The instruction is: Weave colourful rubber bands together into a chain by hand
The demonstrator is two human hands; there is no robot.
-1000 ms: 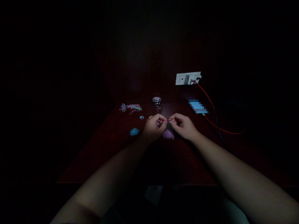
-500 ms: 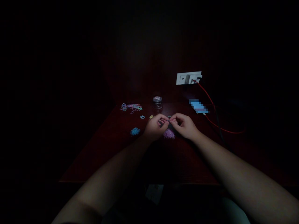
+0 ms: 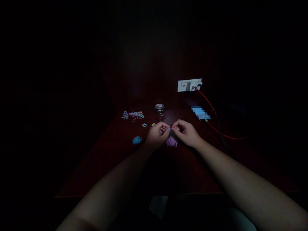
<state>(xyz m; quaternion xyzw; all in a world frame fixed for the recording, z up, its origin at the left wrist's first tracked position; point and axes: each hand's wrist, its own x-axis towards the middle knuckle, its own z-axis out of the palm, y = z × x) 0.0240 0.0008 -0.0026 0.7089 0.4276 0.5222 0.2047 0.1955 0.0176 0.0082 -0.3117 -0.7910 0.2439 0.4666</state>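
Note:
Over the table, my left hand (image 3: 157, 134) and my right hand (image 3: 187, 132) meet fingertip to fingertip, both pinched. Between them a small teal rubber band (image 3: 171, 128) is drawn out, with one end in each pinch. Just below the fingers lies a pile of purple rubber bands (image 3: 171, 141). A pile of blue rubber bands (image 3: 137, 140) sits left of my left wrist. Behind my left hand are a yellow band (image 3: 153, 124), partly covered, and a light blue band (image 3: 144, 125).
A mixed heap of coloured bands (image 3: 132, 115) lies at the back left of the dark red table (image 3: 101, 160). Near the wall stands a clear lidded jar (image 3: 159, 110). To the right, a phone (image 3: 201, 113) joins a red cable (image 3: 218, 131) from a wall socket (image 3: 184, 85).
My fingertips have moved slightly apart, and the teal band now shows between them. The whole view has shifted a little, so things sit lower and further left.

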